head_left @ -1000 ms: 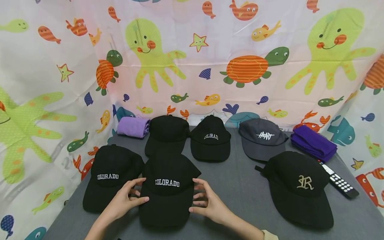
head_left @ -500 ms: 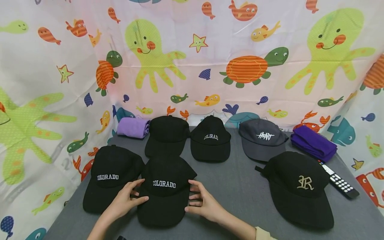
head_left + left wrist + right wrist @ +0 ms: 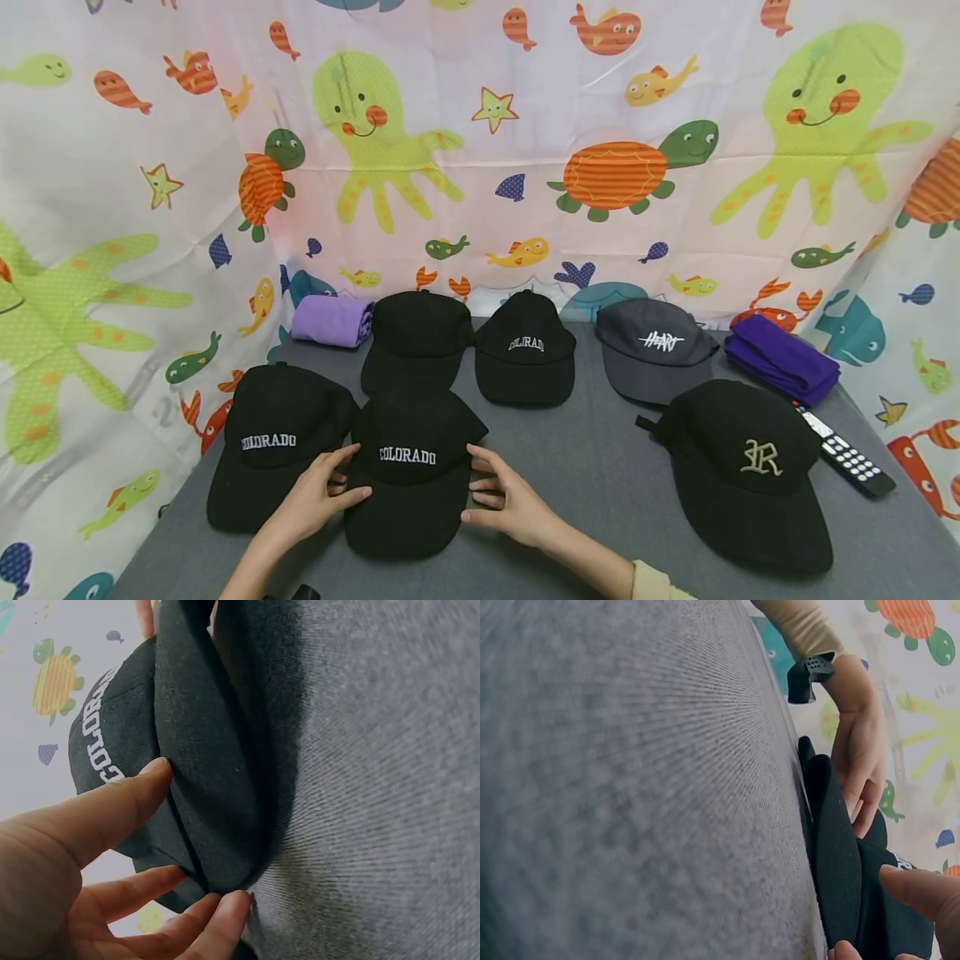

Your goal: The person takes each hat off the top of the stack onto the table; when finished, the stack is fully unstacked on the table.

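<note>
A black baseball cap [image 3: 407, 508] with white COLORADO lettering lies at the front of the grey table, brim toward me. My left hand [image 3: 318, 496] holds its left side. In the left wrist view, the thumb [image 3: 154, 771] is on the cap where crown and brim meet, and the fingers [image 3: 225, 922] are at the brim's edge. My right hand [image 3: 510, 500] grips the right side with thumb and fingers. The right wrist view shows that thumb [image 3: 907, 881] on the cap, most of the hand out of frame. Another black COLORADO cap [image 3: 281, 417] sits close to the left.
Behind stand a plain black cap [image 3: 420, 333], a smaller COLORADO cap [image 3: 525, 375] and a grey HEART cap [image 3: 652, 350]. To the right lie a black cap with a gold R [image 3: 742, 467], a remote control [image 3: 855, 458] and purple cloth [image 3: 783, 358]. Lilac cloth [image 3: 332, 320] is back left.
The held COLORADO cap has shifted slightly left, closer to the left-hand cap. My right hand has moved left with it; the left hand has hardly moved.
</note>
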Demonstrator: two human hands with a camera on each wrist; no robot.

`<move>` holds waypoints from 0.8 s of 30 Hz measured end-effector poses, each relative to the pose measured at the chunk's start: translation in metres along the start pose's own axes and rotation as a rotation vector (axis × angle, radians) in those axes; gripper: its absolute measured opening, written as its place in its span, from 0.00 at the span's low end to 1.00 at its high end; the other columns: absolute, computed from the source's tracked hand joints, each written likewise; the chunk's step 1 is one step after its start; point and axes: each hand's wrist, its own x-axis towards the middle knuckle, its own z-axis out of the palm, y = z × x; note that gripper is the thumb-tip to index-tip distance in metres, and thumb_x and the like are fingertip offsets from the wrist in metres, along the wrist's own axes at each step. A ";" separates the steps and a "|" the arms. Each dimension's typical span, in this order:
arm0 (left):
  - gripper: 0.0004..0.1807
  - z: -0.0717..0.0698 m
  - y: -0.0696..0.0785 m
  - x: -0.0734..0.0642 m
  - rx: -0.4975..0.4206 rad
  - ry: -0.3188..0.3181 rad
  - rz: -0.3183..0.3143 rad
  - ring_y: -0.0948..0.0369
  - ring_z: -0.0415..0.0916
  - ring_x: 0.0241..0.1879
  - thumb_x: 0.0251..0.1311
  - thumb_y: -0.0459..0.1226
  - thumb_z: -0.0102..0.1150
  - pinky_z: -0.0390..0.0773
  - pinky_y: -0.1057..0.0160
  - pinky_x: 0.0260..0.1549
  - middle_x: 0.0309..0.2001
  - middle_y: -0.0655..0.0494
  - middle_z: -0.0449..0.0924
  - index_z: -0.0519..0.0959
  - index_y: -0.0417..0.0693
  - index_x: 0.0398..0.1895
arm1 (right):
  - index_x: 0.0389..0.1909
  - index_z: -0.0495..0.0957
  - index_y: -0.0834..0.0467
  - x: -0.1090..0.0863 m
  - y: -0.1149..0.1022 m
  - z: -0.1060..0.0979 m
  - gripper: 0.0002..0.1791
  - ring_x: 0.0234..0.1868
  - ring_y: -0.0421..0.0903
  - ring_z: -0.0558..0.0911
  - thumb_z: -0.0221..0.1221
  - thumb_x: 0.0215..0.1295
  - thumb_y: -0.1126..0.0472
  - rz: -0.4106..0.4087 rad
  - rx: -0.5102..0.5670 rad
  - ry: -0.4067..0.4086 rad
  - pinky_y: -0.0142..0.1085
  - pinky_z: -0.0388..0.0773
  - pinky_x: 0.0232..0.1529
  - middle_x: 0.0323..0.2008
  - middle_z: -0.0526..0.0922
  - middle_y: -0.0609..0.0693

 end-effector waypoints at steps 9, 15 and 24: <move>0.38 -0.002 0.004 0.003 0.006 0.009 0.011 0.54 0.73 0.46 0.53 0.48 0.64 0.77 0.58 0.43 0.57 0.42 0.66 0.64 0.47 0.66 | 0.69 0.55 0.50 0.002 0.000 -0.006 0.42 0.59 0.56 0.70 0.66 0.55 0.61 -0.007 0.037 -0.036 0.38 0.72 0.56 0.64 0.59 0.62; 0.35 -0.004 0.009 0.008 0.003 0.061 0.081 0.54 0.71 0.46 0.55 0.49 0.63 0.77 0.57 0.42 0.55 0.44 0.68 0.64 0.51 0.65 | 0.66 0.59 0.50 0.004 -0.005 -0.018 0.38 0.59 0.57 0.69 0.65 0.56 0.60 -0.023 -0.001 -0.016 0.43 0.73 0.54 0.61 0.64 0.59; 0.30 -0.002 0.031 0.017 0.012 0.178 0.225 0.54 0.72 0.43 0.55 0.46 0.64 0.77 0.55 0.40 0.51 0.48 0.70 0.69 0.51 0.61 | 0.65 0.61 0.54 0.004 -0.010 -0.032 0.36 0.57 0.59 0.71 0.65 0.55 0.61 -0.067 -0.050 0.041 0.45 0.74 0.53 0.58 0.67 0.61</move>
